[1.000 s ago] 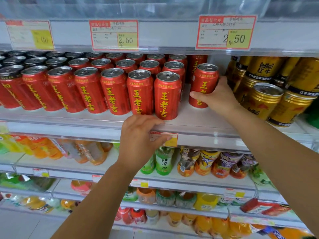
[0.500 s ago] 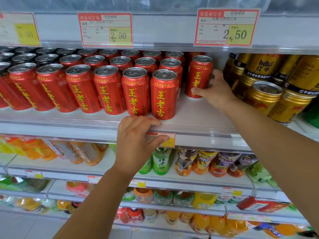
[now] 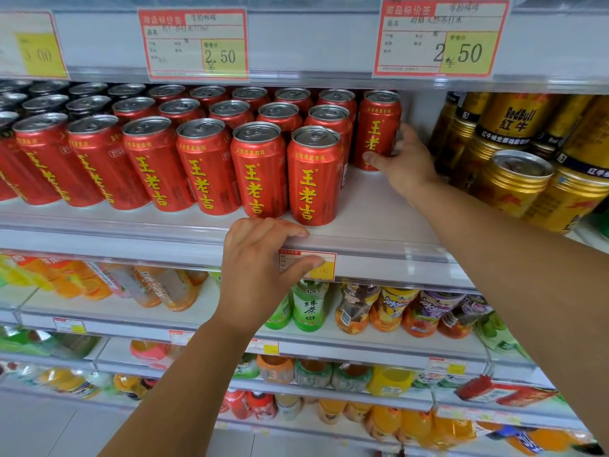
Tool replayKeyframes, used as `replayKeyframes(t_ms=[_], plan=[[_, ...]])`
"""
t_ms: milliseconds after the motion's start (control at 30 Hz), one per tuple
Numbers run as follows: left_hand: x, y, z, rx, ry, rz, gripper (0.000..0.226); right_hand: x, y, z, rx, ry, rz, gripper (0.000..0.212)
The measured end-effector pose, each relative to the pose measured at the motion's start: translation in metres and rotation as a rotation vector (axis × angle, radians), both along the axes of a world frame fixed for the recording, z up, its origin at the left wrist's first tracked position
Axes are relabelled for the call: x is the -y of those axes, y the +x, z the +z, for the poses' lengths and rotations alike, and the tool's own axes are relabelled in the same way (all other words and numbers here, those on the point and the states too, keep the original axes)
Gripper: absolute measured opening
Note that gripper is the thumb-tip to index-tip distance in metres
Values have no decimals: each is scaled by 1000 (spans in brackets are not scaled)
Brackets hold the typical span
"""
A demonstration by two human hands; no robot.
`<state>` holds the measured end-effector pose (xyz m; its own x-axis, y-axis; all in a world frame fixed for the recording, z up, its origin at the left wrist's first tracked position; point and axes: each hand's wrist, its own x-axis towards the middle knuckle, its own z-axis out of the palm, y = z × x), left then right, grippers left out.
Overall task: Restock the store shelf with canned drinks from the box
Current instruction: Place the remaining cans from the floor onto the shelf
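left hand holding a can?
No, the left hand grips the shelf edge; only the right hand holds a red can.

Right hand (image 3: 407, 163) is wrapped around the lower part of an upright red can (image 3: 379, 127) standing at the right end of the back rows on the shelf (image 3: 379, 225), thumb across its base. Left hand (image 3: 260, 272) grips the shelf's front edge, fingers (image 3: 290, 230) over the lip, thumb on a yellow price tag (image 3: 321, 267). Rows of red cans (image 3: 204, 166) stand upright to the left; gold Red Bull cans (image 3: 514, 183) lie tilted to the right. Bottled drinks (image 3: 309, 305) fill the shelves below.
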<state>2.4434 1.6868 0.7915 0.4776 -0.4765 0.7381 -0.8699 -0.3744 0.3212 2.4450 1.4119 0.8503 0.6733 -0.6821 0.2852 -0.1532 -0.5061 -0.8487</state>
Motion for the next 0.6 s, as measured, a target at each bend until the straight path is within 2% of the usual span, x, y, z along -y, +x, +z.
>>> replayKeyframes(t_ms=[100, 233, 333, 433, 500, 600], plan=[[0, 1, -1, 3, -3, -1, 43, -3, -1, 2, -13, 8, -8, 72], [-1, 1, -1, -20, 15, 1, 44, -16, -17, 15, -160, 20, -58, 84], [-4, 0, 5, -69, 21, -12, 43, -39, -51, 30, -184, -51, -74, 74], [-12, -15, 16, -210, -119, -83, 39, -73, -101, 30, 6, -119, -88, 55], [-15, -34, 19, -183, -208, -126, 31, -93, -145, 17, 202, -108, -105, 43], [-11, -67, -3, -261, -146, -264, 26, -115, -218, -12, 304, -31, -200, 30]])
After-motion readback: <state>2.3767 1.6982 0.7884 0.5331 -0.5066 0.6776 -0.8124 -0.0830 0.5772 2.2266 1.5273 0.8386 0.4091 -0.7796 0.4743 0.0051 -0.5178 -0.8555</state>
